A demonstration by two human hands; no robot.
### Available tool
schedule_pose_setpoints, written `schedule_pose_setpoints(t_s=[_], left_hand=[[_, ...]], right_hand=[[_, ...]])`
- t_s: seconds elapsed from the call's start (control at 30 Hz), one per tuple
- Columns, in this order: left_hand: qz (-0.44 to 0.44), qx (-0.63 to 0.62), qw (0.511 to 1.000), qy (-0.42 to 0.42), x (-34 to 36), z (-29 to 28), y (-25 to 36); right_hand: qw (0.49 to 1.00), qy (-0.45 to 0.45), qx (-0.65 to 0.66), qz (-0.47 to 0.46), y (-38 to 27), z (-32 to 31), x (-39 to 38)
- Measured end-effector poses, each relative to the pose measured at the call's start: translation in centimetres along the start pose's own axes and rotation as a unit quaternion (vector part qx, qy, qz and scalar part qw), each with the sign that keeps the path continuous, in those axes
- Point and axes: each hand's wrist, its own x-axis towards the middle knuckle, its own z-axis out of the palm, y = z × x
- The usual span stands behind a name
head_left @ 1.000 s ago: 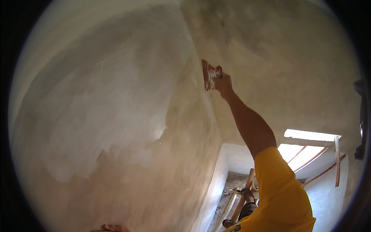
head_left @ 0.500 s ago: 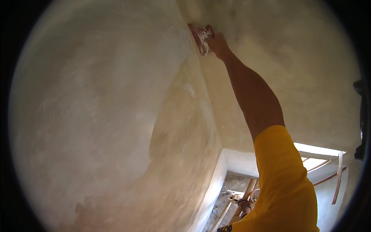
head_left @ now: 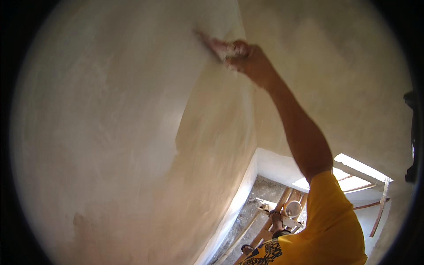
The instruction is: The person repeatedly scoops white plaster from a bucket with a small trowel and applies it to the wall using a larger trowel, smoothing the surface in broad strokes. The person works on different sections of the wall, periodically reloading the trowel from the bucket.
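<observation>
My right hand (head_left: 251, 62), at the end of a raised arm in a yellow sleeve, is closed round a putty knife (head_left: 217, 47) with a wide blade, smeared with pale filler. The blade is blurred and lies at the left wall (head_left: 110, 110), a short way left of the corner. Pale, smooth coating covers much of this wall. Between it and the corner runs a darker tan area (head_left: 207, 128) with an uneven edge. My left hand is out of view.
The adjoining wall (head_left: 335, 84) meets the left one at the corner. Far below, my feet (head_left: 275, 217) are on wooden planks (head_left: 267, 229) above rough ground, beside a round bucket (head_left: 292, 209). A bright opening with slats (head_left: 353, 181) lies at lower right.
My right hand has brought the putty knife from the corner leftward onto the left wall. The view has shifted, so more of the planks, bucket and feet shows.
</observation>
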Motion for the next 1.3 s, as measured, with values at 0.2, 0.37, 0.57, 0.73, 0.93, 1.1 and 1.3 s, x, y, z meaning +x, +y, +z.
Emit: schedule_pose_setpoints(t_s=[0.2,0.37,0.57,0.73,0.93,1.1,1.3], left_hand=[[0.057,0.098,0.994,0.006,1.4,0.2,-1.2],[0.045,0.066,0.996,-0.048,2.2,-0.5,-3.5],[0.008,0.043,0.993,-0.11,0.5,-1.7,-8.1],[-0.02,0.045,0.996,-0.069,0.0,0.0,-10.2],[0.011,0.073,0.992,-0.1,-0.4,-0.5,-13.0],[0.07,0.037,0.992,-0.098,-0.8,-1.2,-14.8],[0.007,-0.241,0.91,-0.338,-12.6,-8.8,-7.1]], right_hand=[[0.989,-0.016,0.011,-0.15,-8.0,19.7,-24.8],[0.972,-0.216,0.087,-0.046,-15.1,25.5,-40.4],[0.982,0.181,-0.046,-0.01,-12.5,22.2,-28.5],[0.97,0.142,-0.085,-0.178,-16.6,33.6,-36.4],[0.956,-0.252,0.011,0.15,-11.7,32.9,-57.8],[0.742,0.183,0.295,0.573,-5.5,25.5,-61.2],[0.612,0.26,0.426,0.614,-4.7,21.3,-66.3]])
